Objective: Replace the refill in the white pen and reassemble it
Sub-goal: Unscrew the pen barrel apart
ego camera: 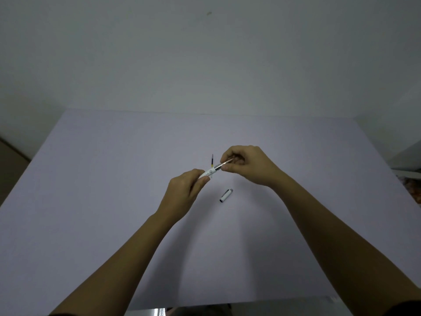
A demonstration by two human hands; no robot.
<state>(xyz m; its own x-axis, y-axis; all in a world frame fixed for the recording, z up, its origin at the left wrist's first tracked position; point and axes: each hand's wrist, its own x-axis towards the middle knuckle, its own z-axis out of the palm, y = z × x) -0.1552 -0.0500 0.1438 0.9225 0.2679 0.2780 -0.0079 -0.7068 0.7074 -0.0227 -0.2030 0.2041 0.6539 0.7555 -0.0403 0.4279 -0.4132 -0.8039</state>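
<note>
1. Head view: the left hand point(184, 192) is closed around the white pen barrel point(207, 174) and holds it above the table point(114, 179), tilted up to the right.
2. The right hand point(246, 164) pinches with its fingertips point(227, 166) the thin front part of the pen point(224, 164), which comes out of the barrel. I cannot tell if this part is the refill or the tip section.
3. A second refill point(212, 161), dark with a yellow band, lies on the table just behind the barrel; its lower end is hidden by the pen.
4. The pen cap point(226, 195), white with a grey end, lies on the table near the hands, a little toward the person, touching nothing.
5. The table surface is pale lilac, and a plain wall point(205, 53) stands behind it.
</note>
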